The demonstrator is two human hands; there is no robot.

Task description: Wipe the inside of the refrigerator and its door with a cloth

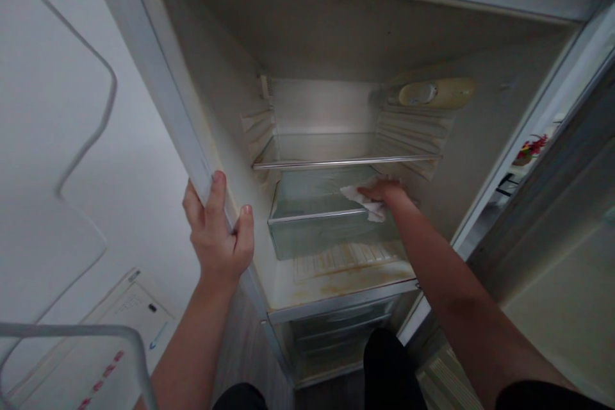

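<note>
White door edge first — the left hand is wrapped tight around it, fingers closed, holding the fridge open. Further right, the right hand lies flat on a crumpled paper towel, pressing it onto the lower glass shelf near its right end. Wiping well here likely means firm, overlapping strokes toward the shelf's front lip — and a gentle push, since glass can shift on its rails.

a yellowed thermostat dial housing is being seen high on the inner right wall, an upper glass shelf is being shown beneath it, and red flowers are being glimpsed outside at right.
</note>
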